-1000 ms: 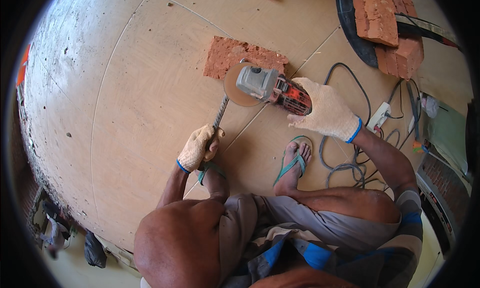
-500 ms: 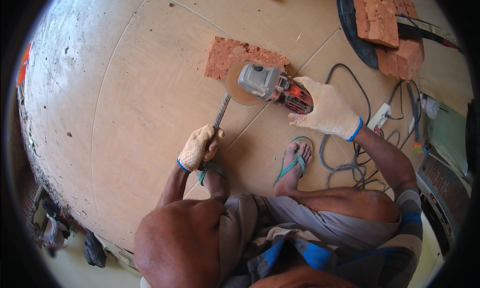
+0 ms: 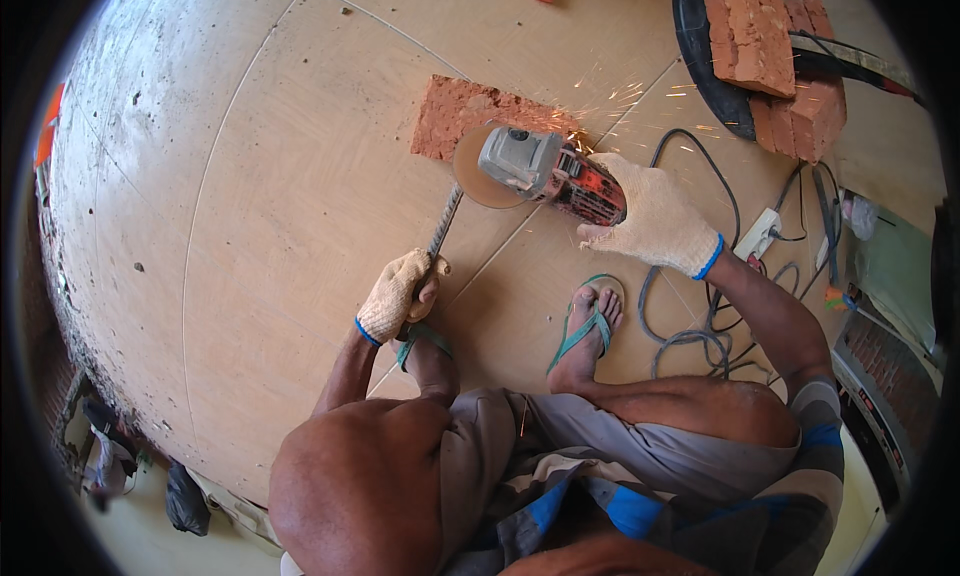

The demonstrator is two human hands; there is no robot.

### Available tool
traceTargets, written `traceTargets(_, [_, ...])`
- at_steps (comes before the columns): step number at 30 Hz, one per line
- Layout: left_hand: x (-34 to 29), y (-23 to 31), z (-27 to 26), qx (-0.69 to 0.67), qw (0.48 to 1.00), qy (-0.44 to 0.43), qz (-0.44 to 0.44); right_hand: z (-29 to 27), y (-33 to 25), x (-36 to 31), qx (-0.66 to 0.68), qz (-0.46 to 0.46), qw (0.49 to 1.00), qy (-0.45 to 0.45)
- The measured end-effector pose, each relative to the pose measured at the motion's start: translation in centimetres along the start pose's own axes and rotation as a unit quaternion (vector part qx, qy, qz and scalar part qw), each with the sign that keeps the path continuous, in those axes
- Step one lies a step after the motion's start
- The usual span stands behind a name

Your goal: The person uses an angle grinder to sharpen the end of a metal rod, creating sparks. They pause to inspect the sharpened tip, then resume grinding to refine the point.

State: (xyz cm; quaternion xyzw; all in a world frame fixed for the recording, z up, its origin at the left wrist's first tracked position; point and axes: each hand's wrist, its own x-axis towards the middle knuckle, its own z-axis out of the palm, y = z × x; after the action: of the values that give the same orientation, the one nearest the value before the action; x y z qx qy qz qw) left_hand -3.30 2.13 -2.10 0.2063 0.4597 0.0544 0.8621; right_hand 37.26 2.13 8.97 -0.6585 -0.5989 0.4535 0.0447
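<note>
A: Which step is this?

B: The cut itself, I judge. The right hand [image 3: 655, 221] is wrapped around the body of a grinder [image 3: 550, 171], and its disc [image 3: 472, 171] meets the far end of a steel rod [image 3: 442, 231]. Sparks [image 3: 620, 91] fly off toward one o'clock.

A: And the rod?

B: It lies on the floor [image 3: 280, 206], its far end resting at the brick [image 3: 480, 111] at twelve o'clock. The left hand [image 3: 395, 296], gloved, is clenched on the near end, with a sandalled foot [image 3: 425, 341] just behind it.

A: What does the next move call for?

B: Probably steady downward pressure, the rod pinned firm, and the cable [image 3: 690, 326] at four o'clock kept clear of the disc.
</note>
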Motion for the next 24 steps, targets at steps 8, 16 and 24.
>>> traceTargets(8, [0.1,0.0,0.3,-0.005,1.0,0.007,0.003,-0.3,0.0,0.1,0.004,0.005,1.0,0.001])
traceTargets(16, [-0.7,-0.1,2.9,0.15,0.981,0.113,0.045,-0.1,-0.3,-1.0,0.022,-0.006,1.0,0.017])
traceTargets(24, [-1.5,0.7,4.5,0.208,0.959,0.184,0.054,0.2,0.1,-0.8,0.023,0.004,1.0,0.004])
